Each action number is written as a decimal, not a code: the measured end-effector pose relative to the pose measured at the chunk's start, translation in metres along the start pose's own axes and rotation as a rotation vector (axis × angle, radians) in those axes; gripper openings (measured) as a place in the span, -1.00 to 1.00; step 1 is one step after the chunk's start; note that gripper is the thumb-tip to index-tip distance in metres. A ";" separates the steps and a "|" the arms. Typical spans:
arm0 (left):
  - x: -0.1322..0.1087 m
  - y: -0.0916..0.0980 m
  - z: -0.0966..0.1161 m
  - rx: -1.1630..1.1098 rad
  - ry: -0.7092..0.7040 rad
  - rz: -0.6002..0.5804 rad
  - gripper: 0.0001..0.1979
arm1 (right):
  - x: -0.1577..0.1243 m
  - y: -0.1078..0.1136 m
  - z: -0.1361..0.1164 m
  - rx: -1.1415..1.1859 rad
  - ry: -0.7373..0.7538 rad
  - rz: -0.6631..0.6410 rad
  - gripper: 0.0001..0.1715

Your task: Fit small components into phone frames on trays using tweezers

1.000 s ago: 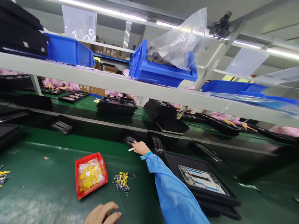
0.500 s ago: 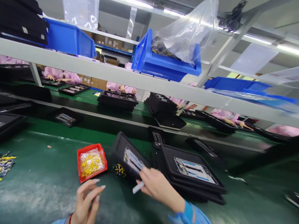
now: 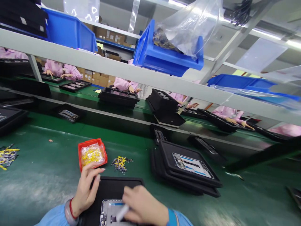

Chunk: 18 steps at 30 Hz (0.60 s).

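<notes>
A black foam tray (image 3: 118, 185) lies in front of me, holding a silver device frame (image 3: 108, 209) with a blue strip and dark parts. My right hand (image 3: 144, 204) is over the tray, closed around a short whitish stick-like tool (image 3: 122, 212) angled down at the frame; the hand is slightly blurred. At the tray's left edge is my left hand (image 3: 88, 185), its fingers bent but apart, with nothing visible in them. Just beyond its fingertips sits a red bin (image 3: 80, 150) with a clear bag of small yellow parts (image 3: 92, 153).
Small yellow and dark parts (image 3: 121, 164) lie beside the bin, with another pile (image 3: 8, 157) far left. Stacked black trays (image 3: 188, 147) stand at right, a device frame on top. Above runs a white shelf (image 3: 113, 67) with blue bins (image 3: 164, 59). People in pink sleeves (image 3: 123, 84) work across the line.
The tray that my right hand held tilted beside the stack now lies flat before me. My right hand has come down over it with the tool; my left hand has shifted to its edge.
</notes>
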State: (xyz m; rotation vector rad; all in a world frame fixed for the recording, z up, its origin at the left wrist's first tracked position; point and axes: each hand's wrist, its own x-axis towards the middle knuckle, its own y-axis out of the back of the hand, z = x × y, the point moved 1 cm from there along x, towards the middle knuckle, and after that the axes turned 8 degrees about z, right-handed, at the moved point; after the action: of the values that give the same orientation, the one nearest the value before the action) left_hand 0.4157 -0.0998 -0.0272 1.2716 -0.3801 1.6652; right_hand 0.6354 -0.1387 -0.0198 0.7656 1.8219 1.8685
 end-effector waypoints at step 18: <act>-0.010 -0.013 0.002 -0.116 -0.082 -0.208 -0.76 | 0.056 -0.019 0.084 0.423 -0.681 0.133 -0.92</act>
State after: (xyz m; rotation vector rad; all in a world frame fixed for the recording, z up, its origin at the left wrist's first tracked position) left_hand 0.4273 -0.0994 -0.0389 1.2508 -0.3746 1.4000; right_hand 0.6458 -0.0373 -0.0340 1.4816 1.7249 1.0696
